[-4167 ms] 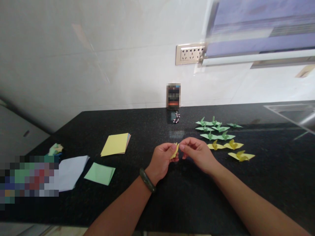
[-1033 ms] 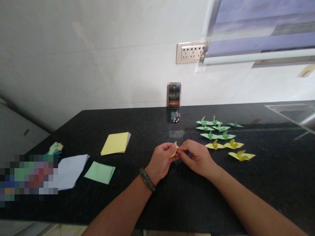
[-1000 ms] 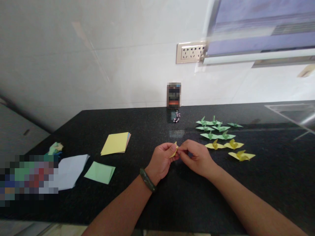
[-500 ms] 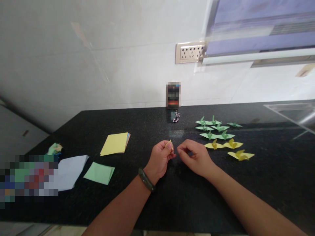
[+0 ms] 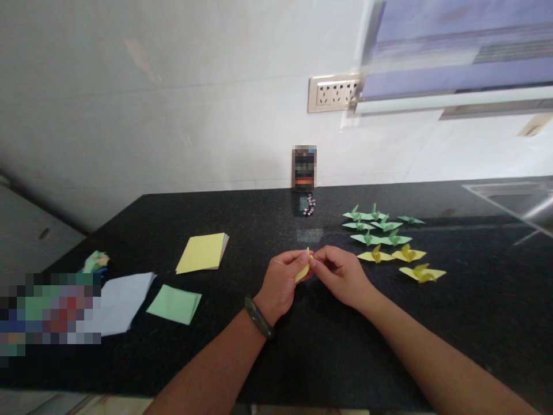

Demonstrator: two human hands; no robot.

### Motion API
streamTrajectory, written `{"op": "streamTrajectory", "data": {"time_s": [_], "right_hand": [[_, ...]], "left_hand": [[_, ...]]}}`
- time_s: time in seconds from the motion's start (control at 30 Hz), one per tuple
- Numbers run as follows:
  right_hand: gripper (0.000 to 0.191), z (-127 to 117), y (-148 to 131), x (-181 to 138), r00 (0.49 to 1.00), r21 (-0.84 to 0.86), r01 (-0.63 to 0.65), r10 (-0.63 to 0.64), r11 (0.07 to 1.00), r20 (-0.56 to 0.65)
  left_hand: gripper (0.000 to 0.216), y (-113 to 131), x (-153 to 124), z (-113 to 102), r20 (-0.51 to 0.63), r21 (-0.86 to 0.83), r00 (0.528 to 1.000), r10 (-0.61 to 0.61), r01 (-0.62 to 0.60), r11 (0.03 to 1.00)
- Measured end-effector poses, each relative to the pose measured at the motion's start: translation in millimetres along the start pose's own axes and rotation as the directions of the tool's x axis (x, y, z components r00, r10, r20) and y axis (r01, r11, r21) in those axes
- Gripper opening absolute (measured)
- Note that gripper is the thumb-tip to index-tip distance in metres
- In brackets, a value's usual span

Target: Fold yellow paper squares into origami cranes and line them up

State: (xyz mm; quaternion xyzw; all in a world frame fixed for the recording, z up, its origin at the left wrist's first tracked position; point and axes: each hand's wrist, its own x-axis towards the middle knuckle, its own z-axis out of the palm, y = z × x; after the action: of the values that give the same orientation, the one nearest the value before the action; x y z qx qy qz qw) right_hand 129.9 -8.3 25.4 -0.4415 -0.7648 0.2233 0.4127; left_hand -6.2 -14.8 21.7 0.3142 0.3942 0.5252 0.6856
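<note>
Between my two hands is a small folded piece of yellow paper (image 5: pixel 303 273), partly covered by fingers. My left hand (image 5: pixel 283 279), with a dark bangle (image 5: pixel 258 317) on its wrist, pinches it between thumb and fingers. My right hand (image 5: pixel 343 275) meets it from the other side, thumb and forefinger pinched at its upper right edge. To the right of my right hand stand several folded paper cranes: yellow cranes (image 5: pixel 422 273) nearer me and green cranes (image 5: pixel 367 238) behind them.
On the left lie a stack of coloured paper topped with yellow (image 5: pixel 201 252), green sheets (image 5: pixel 175 304) and white paper (image 5: pixel 125 302). A blurred-out upright device (image 5: pixel 305 167) leans on the wall with a beaded strap (image 5: pixel 309 205). A sink edge (image 5: pixel 510 202) is at far right.
My left hand has shifted slightly right and turned, so more of the yellow paper shows. My right fingertips, apart from it before, now touch the paper.
</note>
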Motion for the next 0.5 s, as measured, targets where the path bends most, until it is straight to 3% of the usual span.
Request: {"op": "streamTrajectory", "data": {"time_s": [0.17,0.27,0.33,0.43,0.5], "right_hand": [[0.021,-2.9,2.1,0.2,0.996,0.011,-0.017,0.018,1.0,-0.087],[0.02,-4.5,3.9,0.9,0.986,-0.014,-0.012,0.01,1.0,-0.164],[0.019,-4.8,4.6,1.1,0.983,-0.045,0.013,-0.021,0.999,-0.182],[0.018,-4.6,4.2,0.6,0.981,-0.093,0.055,-0.072,0.994,-0.182],[0.017,-4.7,3.2,0.1,0.98,-0.111,0.088,-0.106,0.99,-0.168]], "left_hand": [[0.034,0.1,0.9,0.8,0.036,-0.01,0.999,0.012,-0.011,1.0],[0.043,0.4,3.0,-1.6,-0.112,0.087,0.983,0.145,-0.136,0.987],[0.038,1.3,4.0,-3.3,-0.181,0.217,0.955,0.237,-0.196,0.956],[0.03,3.9,3.6,-4.5,-0.058,0.311,0.994,0.094,-0.071,0.948],[0.032,5.5,3.1,-5.0,-0.007,0.281,1.0,0.023,-0.02,0.959]]}}
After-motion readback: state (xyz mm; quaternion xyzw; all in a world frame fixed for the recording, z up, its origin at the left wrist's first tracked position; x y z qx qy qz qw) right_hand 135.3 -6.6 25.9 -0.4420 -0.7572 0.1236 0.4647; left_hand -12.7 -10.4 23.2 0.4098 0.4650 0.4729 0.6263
